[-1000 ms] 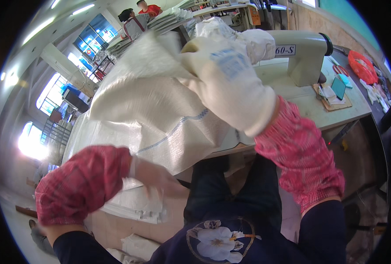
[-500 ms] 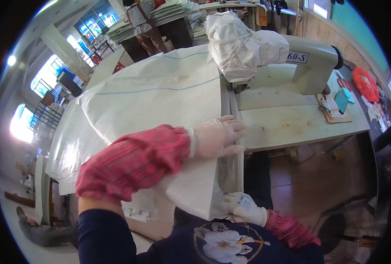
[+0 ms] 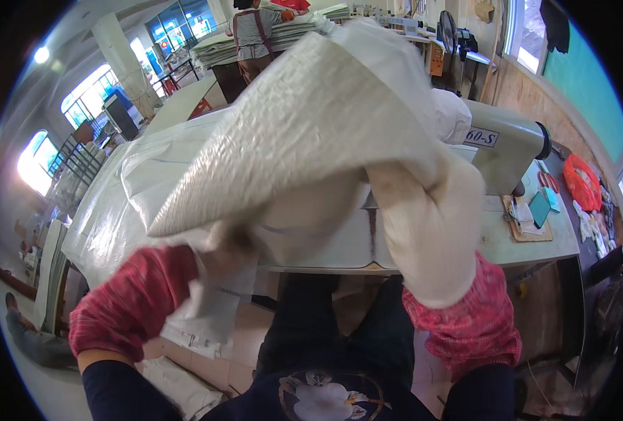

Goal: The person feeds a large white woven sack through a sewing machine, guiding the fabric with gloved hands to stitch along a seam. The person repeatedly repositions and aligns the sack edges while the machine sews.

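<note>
Both gloved hands were raised in front of the camera with a large white woven plastic sack [image 3: 311, 133] lifted between them, well above the pale wooden worktable [image 3: 529, 249]. The right hand [image 3: 427, 217], in a white cloth glove with a red knitted cuff, was closed on the sack's right-hand fold, the fabric bunched over the top of its fingers. The left hand [image 3: 230, 242], its red sleeve cuff reaching in from the lower left, was mostly hidden under the drooping fabric; it seemed to pinch the sack's lower edge, though its fingers could not be made out clearly. The sack arched upward from both grips and hid much of the table behind it.

More white woven sheeting [image 3: 125, 203] lay spread over the table's left end and hung down its near-left edge. A cream industrial sewing machine [image 3: 504, 151] stood toward the table's far-right edge, behind the right hand. A small teal card on a brown board [image 3: 536, 210] lay near the right edge. In the far background a person in an apron [image 3: 252, 31] stood by stacked white sacks [image 3: 290, 31]
</note>
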### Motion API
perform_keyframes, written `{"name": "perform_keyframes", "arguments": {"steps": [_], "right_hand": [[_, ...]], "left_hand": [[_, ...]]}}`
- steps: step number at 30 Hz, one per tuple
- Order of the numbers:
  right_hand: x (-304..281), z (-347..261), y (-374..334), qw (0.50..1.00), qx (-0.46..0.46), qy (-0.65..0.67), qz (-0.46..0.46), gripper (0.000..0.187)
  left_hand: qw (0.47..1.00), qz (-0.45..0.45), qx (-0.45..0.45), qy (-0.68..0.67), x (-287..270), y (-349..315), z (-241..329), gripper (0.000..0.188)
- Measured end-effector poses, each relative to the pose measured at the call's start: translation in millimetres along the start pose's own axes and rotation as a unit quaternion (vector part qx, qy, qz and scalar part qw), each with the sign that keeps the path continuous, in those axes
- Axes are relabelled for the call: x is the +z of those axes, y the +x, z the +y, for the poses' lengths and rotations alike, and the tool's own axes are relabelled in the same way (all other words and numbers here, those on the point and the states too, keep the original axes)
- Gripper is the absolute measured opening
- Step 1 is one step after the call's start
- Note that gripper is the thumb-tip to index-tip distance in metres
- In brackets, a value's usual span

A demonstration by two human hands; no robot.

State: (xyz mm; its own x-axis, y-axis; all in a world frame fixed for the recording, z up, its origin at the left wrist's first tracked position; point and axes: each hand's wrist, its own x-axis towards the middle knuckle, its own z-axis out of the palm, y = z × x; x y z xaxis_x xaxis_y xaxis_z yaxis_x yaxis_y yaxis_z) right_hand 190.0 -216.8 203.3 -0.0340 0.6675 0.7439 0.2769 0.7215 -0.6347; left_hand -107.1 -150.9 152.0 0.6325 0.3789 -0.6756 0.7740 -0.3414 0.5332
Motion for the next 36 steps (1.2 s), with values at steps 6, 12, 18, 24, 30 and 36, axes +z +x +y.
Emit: {"name": "perform_keyframes", "arguments": {"steps": [6,12,18,24,30,36], "right_hand": [[70.4,51.2,-116.0,0.991,0.014,0.062,-0.117,0.027],[96.1,104.2,-260.2,0.953,0.041,0.092,-0.284,0.038],[41.5,84.1,-243.0,0.912,0.084,0.078,-0.393,0.029],[7.7,47.6,-239.7,0.899,0.246,0.149,-0.33,0.018],[-19.1,81.2,-202.6,0.877,0.463,0.124,0.012,0.05],[49.5,133.5,-195.8,0.867,0.488,0.063,-0.078,0.049]], "left_hand": [[0.893,0.228,-0.178,0.345,-136.1,-52.4,-92.2,0.044],[0.932,-0.041,0.114,0.341,-23.7,-49.4,54.6,0.038],[0.813,0.237,0.389,0.362,-21.6,122.7,82.5,0.058],[0.802,0.281,0.381,0.364,29.3,178.5,-49.3,0.067],[0.872,0.298,0.205,0.33,54.9,180.2,-16.6,0.061],[0.835,0.273,0.213,0.427,43.1,177.5,-12.3,0.054]]}}
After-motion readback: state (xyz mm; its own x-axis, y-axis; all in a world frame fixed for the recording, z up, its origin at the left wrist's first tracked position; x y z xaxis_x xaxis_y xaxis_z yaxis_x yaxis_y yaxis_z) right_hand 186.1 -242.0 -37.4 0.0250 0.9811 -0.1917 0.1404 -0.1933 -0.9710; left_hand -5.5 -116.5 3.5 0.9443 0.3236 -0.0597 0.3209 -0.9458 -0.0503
